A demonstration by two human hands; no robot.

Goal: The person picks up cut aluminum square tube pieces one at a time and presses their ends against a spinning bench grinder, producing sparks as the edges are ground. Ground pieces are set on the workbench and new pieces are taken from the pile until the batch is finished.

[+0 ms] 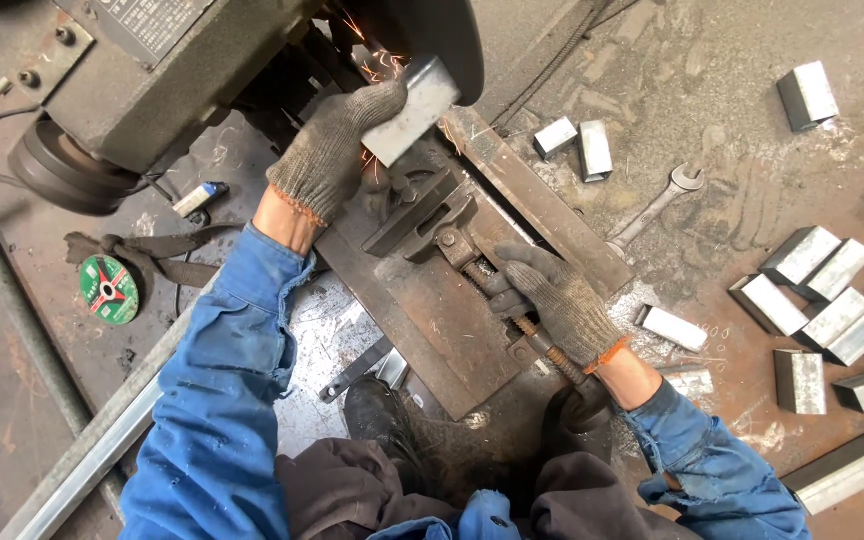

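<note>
My left hand [334, 150], in a grey knit glove, grips a short square steel tube piece [414, 105] and holds it up against the dark guard of a cut-off saw [162, 75], where orange sparks fly. My right hand [557, 300], also gloved, rests on the threaded screw [542, 345] of the saw's rusty vise [422, 235]. The cutting wheel itself is hidden under the guard. Both sleeves are blue.
Several cut steel tube pieces [832, 310] lie on the floor at right, with two more [577, 145] near the vise. An open-end wrench [657, 205] lies beside them. A green cutting disc [108, 290] and a long steel tube [92, 450] are at left.
</note>
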